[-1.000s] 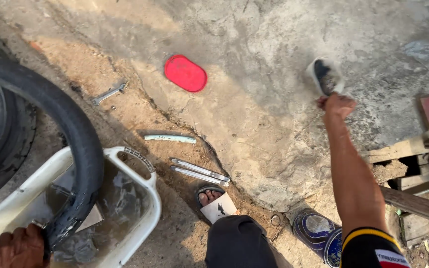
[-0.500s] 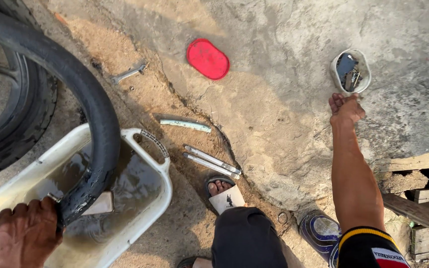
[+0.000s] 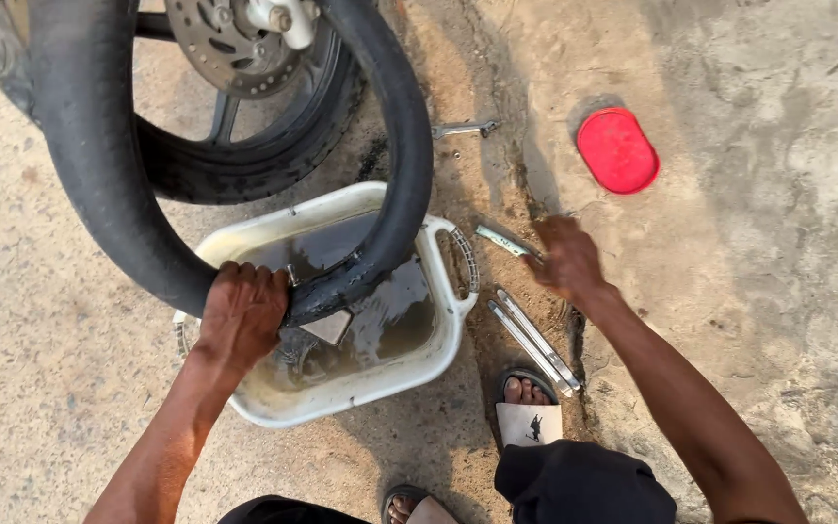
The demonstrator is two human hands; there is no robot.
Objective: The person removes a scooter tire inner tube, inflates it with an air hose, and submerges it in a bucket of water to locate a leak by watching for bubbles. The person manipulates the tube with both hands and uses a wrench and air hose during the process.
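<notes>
While left hand [image 3: 241, 315] grips inner tube [image 3: 395, 175] over basin [image 3: 438, 340], right hand [image 3: 566, 257] spread above tire levers [image 3: 533, 338].

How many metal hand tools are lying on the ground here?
4. A wrench lies near the wheel, left of the red lid. One flat lever sits under the right hand. Two more levers lie side by side beside the tub. Others may be hidden.

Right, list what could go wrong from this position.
The inner tube, gripped only by the left hand, could slip and slop dirty water out of the white basin. The right hand reaches low over the metal tyre levers, near the sandalled foot, which might knock them.
</notes>
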